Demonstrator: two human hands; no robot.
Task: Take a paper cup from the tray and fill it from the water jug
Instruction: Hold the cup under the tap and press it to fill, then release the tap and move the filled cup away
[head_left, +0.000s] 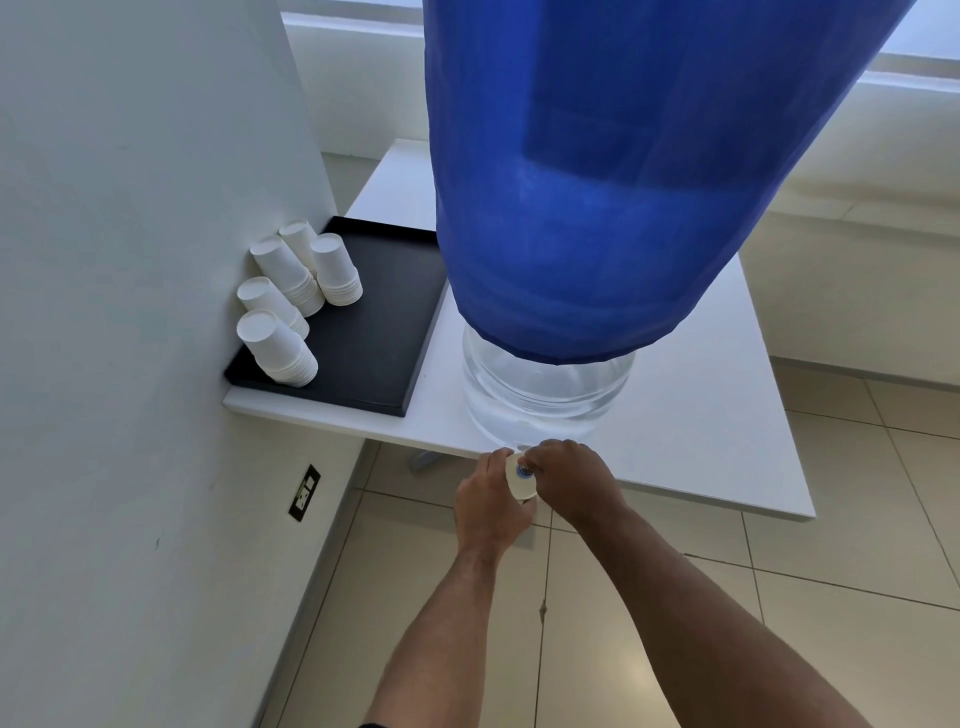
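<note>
A large clear water jug (545, 395) stands on the white table (701, 441), its upper part draped in a blue cloth cover (597, 182). At the table's front edge my left hand (491, 501) grips a white paper cup (519, 486) under the jug's small blue tap (522, 471). My right hand (574, 480) is closed on that tap from the right, just above the cup. Most of the cup is hidden by my fingers. Stacks of upside-down white paper cups (293, 301) stand on a black tray (374, 332) to the jug's left.
A white wall (130, 260) runs along the left, touching the tray side of the table. A black wall socket (304, 492) sits low on it. Beige floor tiles (779, 597) lie below the table edge. A window ledge (883, 156) is behind the jug.
</note>
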